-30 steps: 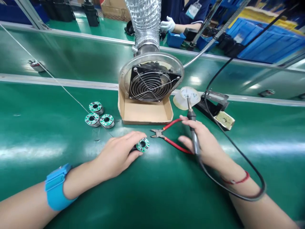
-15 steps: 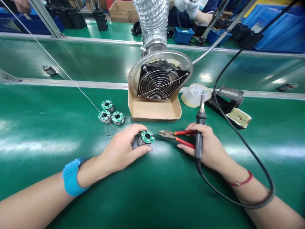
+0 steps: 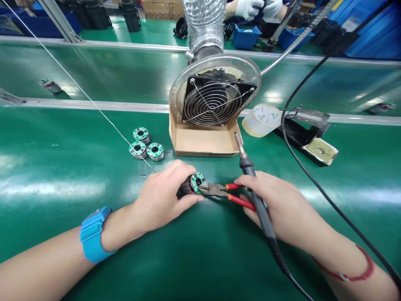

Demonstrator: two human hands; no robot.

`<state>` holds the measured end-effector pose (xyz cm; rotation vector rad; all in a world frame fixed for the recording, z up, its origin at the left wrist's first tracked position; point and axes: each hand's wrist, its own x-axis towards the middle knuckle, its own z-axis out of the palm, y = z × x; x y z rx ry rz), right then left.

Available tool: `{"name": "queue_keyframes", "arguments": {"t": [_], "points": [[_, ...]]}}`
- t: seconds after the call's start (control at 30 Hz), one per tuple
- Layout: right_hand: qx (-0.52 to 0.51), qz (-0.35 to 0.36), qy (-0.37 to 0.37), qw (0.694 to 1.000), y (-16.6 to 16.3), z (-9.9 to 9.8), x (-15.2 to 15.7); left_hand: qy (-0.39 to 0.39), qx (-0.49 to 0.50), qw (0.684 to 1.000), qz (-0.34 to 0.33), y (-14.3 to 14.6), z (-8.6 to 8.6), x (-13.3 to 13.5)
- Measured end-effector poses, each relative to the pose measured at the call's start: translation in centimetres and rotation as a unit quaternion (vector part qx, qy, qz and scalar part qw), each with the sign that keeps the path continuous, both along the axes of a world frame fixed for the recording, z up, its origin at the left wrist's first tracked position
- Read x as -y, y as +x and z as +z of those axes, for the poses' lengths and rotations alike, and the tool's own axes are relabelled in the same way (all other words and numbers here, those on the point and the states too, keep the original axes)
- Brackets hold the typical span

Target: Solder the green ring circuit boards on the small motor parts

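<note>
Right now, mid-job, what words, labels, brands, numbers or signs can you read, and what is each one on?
None can be read.
Tape roll: green marks inside its core, too small to read.
Board in the left hand: too small to read any lettering.
Blue bin, upper right: pale patch, too blurred to read.
Pliers and soldering iron in the right hand: no lettering shows.

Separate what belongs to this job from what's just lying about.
In the job:
part in left hand
pliers and iron in right hand
three similar parts and stand, likely

Apparently lying about:
tape
box
</note>
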<state>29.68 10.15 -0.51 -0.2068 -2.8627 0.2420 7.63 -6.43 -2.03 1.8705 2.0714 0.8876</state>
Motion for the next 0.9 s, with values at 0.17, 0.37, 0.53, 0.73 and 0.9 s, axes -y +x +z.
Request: {"name": "queue_keyframes", "arguments": {"t": [0.17,0.37,0.53,0.73,0.9], "points": [[-0.048,-0.086,0.018,0.995,-0.3,-0.7,-0.1,0.015,0.069,0.997,0.017,-0.1,-0.1,-0.1],[-0.036,-0.240,0.043,0.969,-1.8,-2.3,-2.3,0.004,0.126,0.991,0.045,-0.2,0.0,-0.1],[-0.072,-0.208,0.002,0.975,-0.7,-3.9,-2.8,0.023,0.142,0.984,0.105,-3.3,2.0,-0.2],[-0.107,-0.164,0.008,0.981,-0.7,-3.3,-4.4,0.048,0.092,0.963,0.249,-13.4,3.7,-5.9],[-0.125,-0.232,-0.082,0.961,-0.5,-2.0,-7.4,-0.008,0.031,0.940,0.340,-19.8,2.3,-12.2]]}}
